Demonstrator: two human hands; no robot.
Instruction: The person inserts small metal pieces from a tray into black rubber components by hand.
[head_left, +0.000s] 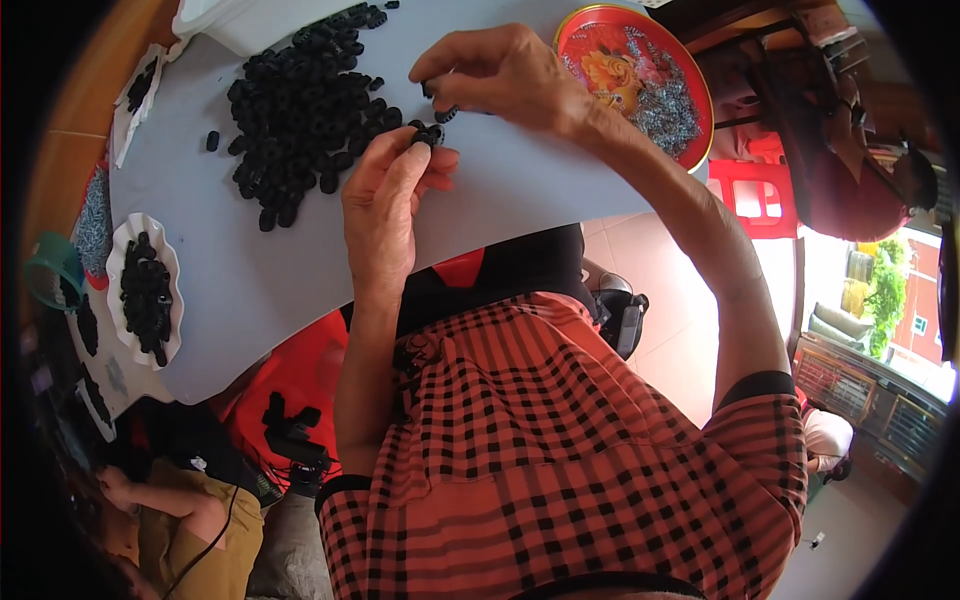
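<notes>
My left hand (383,205) is closed around a small black ribbed plastic piece (428,134), pinched between thumb and fingers above the table. Just above and to the right, my right hand (520,82) pinches a small dark piece (429,89) between thumb and forefinger; its exact kind is too small to make out. Another black ribbed piece (446,114) shows between the two hands; whether it is held or lies on the table I cannot tell. A big heap of black ribbed cylindrical pieces (300,115) spreads over the table left of my hands.
On the grey table (250,310), a red round tray (708,120) of small metal springs stands at the right. A white scalloped dish (174,325) of black pieces is at the left, near a green cup (55,270). A white bin (235,30) stands behind. Another person's arm (170,490) shows lower left.
</notes>
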